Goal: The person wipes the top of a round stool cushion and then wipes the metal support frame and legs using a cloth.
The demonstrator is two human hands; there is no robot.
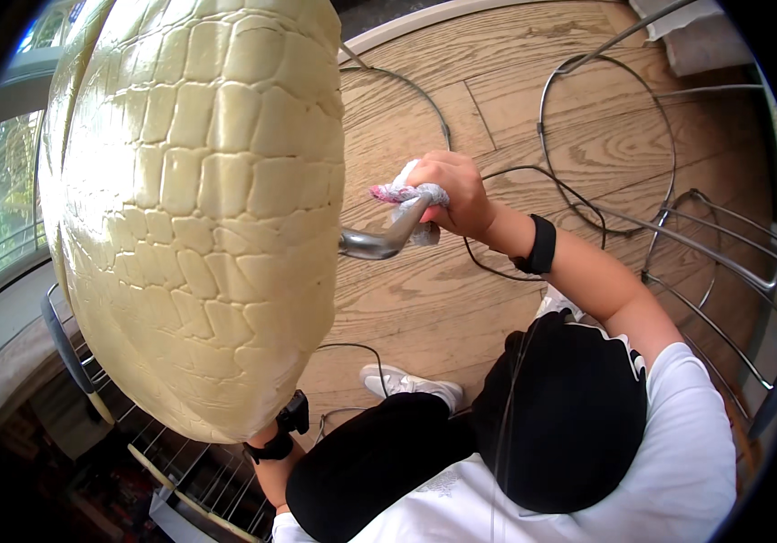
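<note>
A padded chair cushion [225, 176] covered in cream crocodile-embossed upholstery fills the left side, close to me. From its right edge comes a bent metal tube [378, 244], shiny at the curve. My right hand [453, 190] grips a damp-looking white and pink cloth [412, 197] that is bunched around the end of this tube. Of my left arm only the forearm [276, 468] with a black band shows below the cushion's lower edge. My left hand itself is hidden behind the cushion.
Metal wire-frame racks [721, 251] stand at the right. A dark cable [524, 170] runs across the wood-plank floor [422, 298]. A wire rack [205, 468] stands at the lower left, below a bright window [1, 197]. My white shoe [415, 387] rests on the floor.
</note>
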